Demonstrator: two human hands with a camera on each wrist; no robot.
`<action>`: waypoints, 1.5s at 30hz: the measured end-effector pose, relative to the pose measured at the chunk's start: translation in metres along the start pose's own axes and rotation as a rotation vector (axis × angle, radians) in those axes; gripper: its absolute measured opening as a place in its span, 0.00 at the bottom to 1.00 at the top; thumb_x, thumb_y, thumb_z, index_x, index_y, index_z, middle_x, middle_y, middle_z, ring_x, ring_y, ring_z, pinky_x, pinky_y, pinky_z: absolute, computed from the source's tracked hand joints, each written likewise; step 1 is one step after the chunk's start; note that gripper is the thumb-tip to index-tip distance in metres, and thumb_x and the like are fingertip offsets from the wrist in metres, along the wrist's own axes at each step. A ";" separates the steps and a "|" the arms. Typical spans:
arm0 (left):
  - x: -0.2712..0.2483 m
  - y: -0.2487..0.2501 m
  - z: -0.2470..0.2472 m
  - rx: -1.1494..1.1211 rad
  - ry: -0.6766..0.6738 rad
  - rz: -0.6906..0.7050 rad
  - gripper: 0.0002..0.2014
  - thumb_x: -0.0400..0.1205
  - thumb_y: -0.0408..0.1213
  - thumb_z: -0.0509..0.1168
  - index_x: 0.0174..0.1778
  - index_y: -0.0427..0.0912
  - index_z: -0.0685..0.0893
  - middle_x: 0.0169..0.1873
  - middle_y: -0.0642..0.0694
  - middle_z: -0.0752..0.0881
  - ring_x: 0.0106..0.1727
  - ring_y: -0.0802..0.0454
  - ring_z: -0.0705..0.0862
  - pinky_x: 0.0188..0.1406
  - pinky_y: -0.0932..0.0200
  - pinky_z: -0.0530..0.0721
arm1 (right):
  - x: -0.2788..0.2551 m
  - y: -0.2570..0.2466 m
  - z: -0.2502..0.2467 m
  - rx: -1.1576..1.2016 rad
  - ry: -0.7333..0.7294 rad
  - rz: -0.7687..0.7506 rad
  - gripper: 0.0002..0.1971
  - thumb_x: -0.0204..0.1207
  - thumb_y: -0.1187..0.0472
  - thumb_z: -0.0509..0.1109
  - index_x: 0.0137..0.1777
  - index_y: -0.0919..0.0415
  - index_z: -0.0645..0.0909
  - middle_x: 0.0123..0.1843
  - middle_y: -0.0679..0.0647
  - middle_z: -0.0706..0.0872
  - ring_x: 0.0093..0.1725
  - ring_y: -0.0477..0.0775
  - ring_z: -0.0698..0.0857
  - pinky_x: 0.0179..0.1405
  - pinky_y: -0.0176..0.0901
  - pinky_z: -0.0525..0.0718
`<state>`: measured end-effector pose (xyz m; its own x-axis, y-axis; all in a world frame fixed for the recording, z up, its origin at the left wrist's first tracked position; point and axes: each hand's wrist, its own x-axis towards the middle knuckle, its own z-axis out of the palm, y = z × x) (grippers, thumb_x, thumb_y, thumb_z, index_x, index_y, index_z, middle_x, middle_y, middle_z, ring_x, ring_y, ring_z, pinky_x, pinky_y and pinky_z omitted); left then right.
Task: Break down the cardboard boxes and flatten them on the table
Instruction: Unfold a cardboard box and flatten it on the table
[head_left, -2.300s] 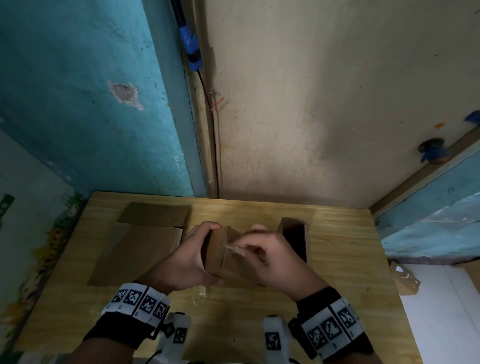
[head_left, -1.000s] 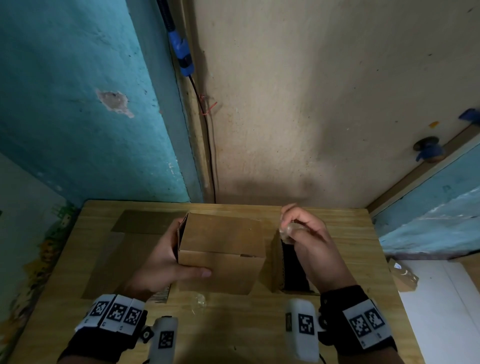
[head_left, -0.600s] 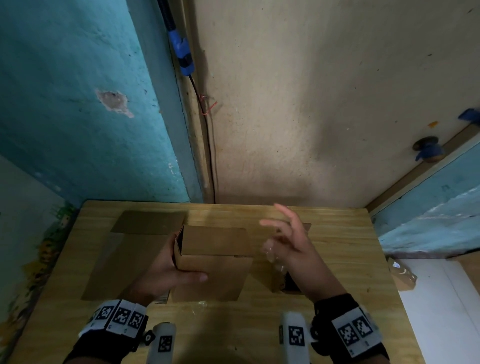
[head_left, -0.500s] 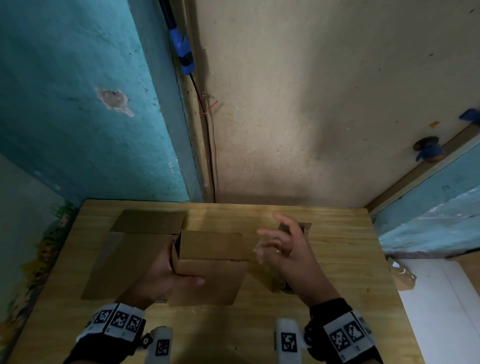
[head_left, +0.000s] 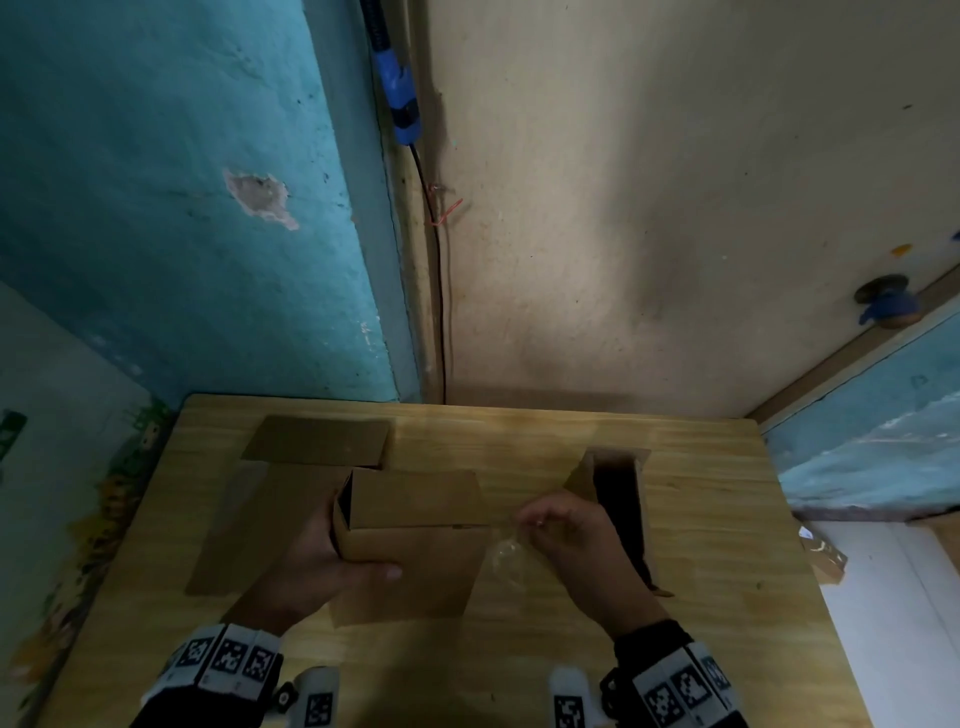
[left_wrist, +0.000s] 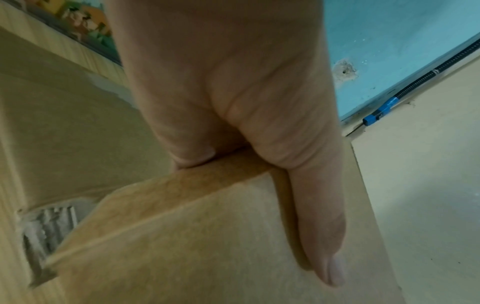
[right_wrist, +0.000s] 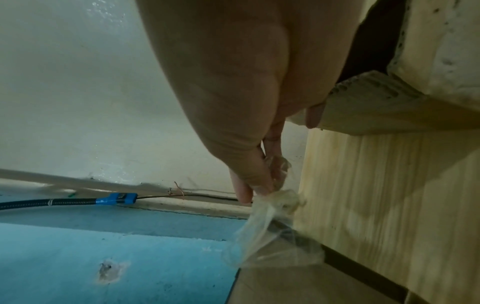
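Gripping cardboard box (head_left: 415, 525) at its left end, left hand (head_left: 317, 566), thumb across the front, over the wooden table (head_left: 727, 519). Pinching crumpled clear tape (right_wrist: 272, 226) beside the box, right hand (head_left: 576, 545). Lying flat at left, flattened cardboard (head_left: 260, 519); standing at right, 1 open box (head_left: 618, 499).

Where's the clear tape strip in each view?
Head: clear tape strip sits lower centre, under the right hand.
Left wrist: not in view.
Right wrist: centre, dangling from pinching fingers.
Shared landmark: blue cable fitting on the wall.
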<state>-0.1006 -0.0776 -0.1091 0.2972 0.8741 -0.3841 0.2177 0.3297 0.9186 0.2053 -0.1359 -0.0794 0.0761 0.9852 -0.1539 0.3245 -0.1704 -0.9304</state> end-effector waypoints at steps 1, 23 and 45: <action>0.000 -0.003 -0.003 -0.007 -0.006 -0.012 0.57 0.51 0.29 0.91 0.77 0.52 0.74 0.66 0.48 0.87 0.62 0.61 0.87 0.51 0.64 0.89 | 0.000 -0.001 0.000 0.007 -0.032 0.000 0.13 0.81 0.72 0.75 0.50 0.52 0.94 0.47 0.38 0.89 0.53 0.44 0.87 0.55 0.37 0.84; -0.012 -0.017 -0.044 -0.076 -0.012 -0.051 0.52 0.54 0.23 0.89 0.73 0.56 0.76 0.62 0.54 0.90 0.61 0.56 0.89 0.47 0.57 0.92 | -0.005 0.003 0.042 0.035 0.020 0.274 0.13 0.72 0.67 0.85 0.51 0.50 0.92 0.43 0.50 0.92 0.46 0.43 0.91 0.49 0.35 0.89; -0.019 -0.032 -0.058 -0.099 -0.049 -0.087 0.59 0.44 0.36 0.93 0.74 0.55 0.77 0.63 0.53 0.90 0.62 0.54 0.89 0.52 0.54 0.90 | -0.021 0.007 0.053 -0.099 -0.131 0.336 0.16 0.78 0.51 0.80 0.39 0.53 0.76 0.62 0.46 0.74 0.66 0.50 0.75 0.64 0.44 0.74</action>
<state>-0.1669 -0.0839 -0.1257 0.3270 0.8232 -0.4642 0.1523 0.4388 0.8856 0.1562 -0.1566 -0.1006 0.0747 0.8671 -0.4925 0.3917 -0.4797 -0.7852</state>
